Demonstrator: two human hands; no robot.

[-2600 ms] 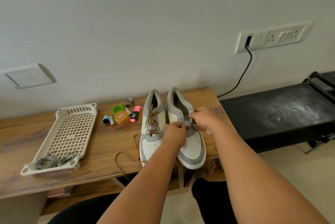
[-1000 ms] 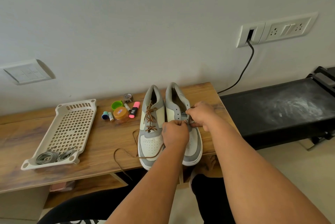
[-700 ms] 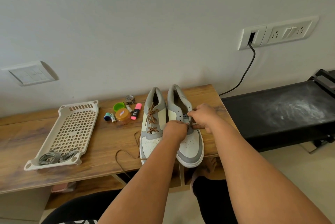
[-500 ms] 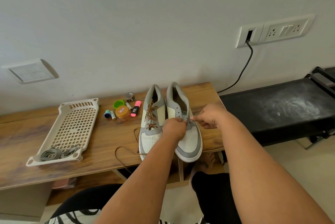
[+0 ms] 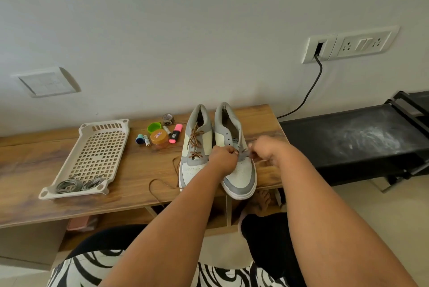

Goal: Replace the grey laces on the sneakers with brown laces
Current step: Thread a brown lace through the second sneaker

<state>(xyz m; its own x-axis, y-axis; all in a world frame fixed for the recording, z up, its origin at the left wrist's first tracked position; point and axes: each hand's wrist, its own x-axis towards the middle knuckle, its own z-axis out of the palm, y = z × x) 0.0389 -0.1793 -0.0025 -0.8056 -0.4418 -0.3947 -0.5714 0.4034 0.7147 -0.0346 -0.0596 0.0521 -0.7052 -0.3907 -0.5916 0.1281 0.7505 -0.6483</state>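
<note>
- Sneakers, a grey, white and cream pair, stand side by side on the wooden surface (image 5: 69, 184), toes toward the person, heels toward the wall.
- Left sneaker (image 5: 193, 159) carries a brown lace (image 5: 194, 141) crossed through its eyelets; the loose end trails off the toe side and loops across the surface (image 5: 160, 182) near its front edge.
- Right sneaker (image 5: 236, 170) shows bare eyelets along its upper part; both hands work at its lower eyelets.
- Left hand (image 5: 222, 159) rests over the middle of the right sneaker, its grip curled tight and pinching a lace at the eyelet row.
- Right hand (image 5: 267, 150) sits just beside the right sneaker's outer edge, its grip pinching a thin lace end; the lace's colour cannot be told here because the hand is blurred.
- Grey laces (image 5: 76, 184), coiled in two bundles, lie in the near end of a beige perforated plastic tray (image 5: 97, 147) on the left part of the surface.
- Between the tray and the sneakers lies a cluster of small things: an orange-lidded jar (image 5: 159, 139), a green cap (image 5: 154, 127), a pink highlighter (image 5: 175, 133), a small roll of tape (image 5: 168, 119) and a blue-capped little tube (image 5: 139, 139).
- To the right of the surface stands a black dusty bench (image 5: 359, 138).
- A black cable (image 5: 308, 91) runs from a white wall socket (image 5: 348, 44) down behind the surface.
</note>
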